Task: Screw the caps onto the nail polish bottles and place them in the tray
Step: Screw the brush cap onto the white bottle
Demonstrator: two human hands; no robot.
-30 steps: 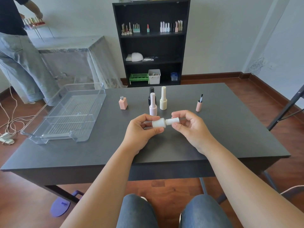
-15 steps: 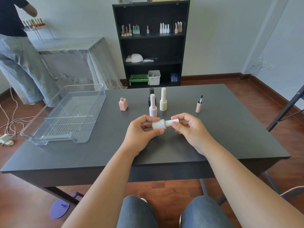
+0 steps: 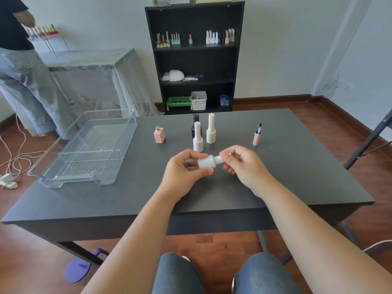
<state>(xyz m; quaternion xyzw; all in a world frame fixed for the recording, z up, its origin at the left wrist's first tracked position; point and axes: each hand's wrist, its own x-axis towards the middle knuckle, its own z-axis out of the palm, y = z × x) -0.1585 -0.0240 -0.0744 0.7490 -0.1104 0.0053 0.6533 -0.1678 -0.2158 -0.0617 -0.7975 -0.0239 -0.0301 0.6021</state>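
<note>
While the clear plastic tray [image 3: 63,166] sits unfilled at the left of the dark table [image 3: 297,177], the capping step is evidently in hand at frame centre. Just right of the tray stands an uncapped square pink bottle [image 3: 159,135]; further right, above the hands, stand a pale pink capped bottle [image 3: 198,139], a black bottle [image 3: 195,124] behind it and a cream capped bottle [image 3: 211,129]. Below them the left hand [image 3: 182,172] grips the body of a white bottle [image 3: 206,161] held sideways above the table, fingers curled round it. The right hand [image 3: 244,166] pinches the white cap [image 3: 219,159] at its neck; whether the thread is fully seated cannot be told. At the right a pink cap [image 3: 256,137] stands brush-up. Next, I judge, comes a final tightening twist, then carrying the bottle left to the tray.
</note>
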